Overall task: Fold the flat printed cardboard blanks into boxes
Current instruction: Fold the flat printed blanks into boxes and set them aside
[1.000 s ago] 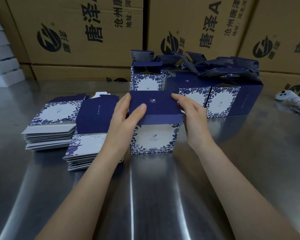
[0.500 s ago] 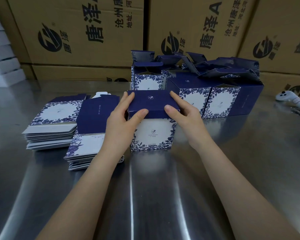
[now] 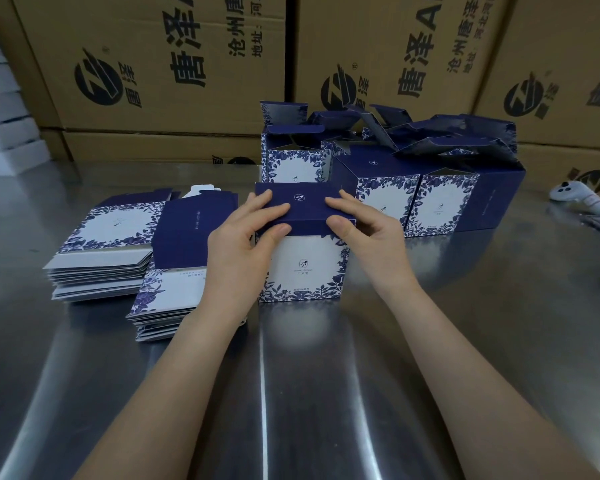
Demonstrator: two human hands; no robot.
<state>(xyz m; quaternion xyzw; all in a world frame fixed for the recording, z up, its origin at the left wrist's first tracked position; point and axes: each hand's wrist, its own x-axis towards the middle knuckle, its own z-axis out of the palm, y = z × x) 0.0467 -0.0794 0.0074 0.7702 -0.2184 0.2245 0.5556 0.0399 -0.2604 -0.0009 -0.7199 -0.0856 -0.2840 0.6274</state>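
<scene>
Two sets of fingers [image 3: 264,206] pinch the box lid [image 3: 307,211].

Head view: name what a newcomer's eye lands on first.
A blue-and-white box stands in the middle of the steel table, with the left hand and the right hand pinching its dark lid at the front corners. Left of it lie two stacks of flat blanks. Behind it crowd folded boxes with open flaps, in front of a wall of brown cartons.
</scene>
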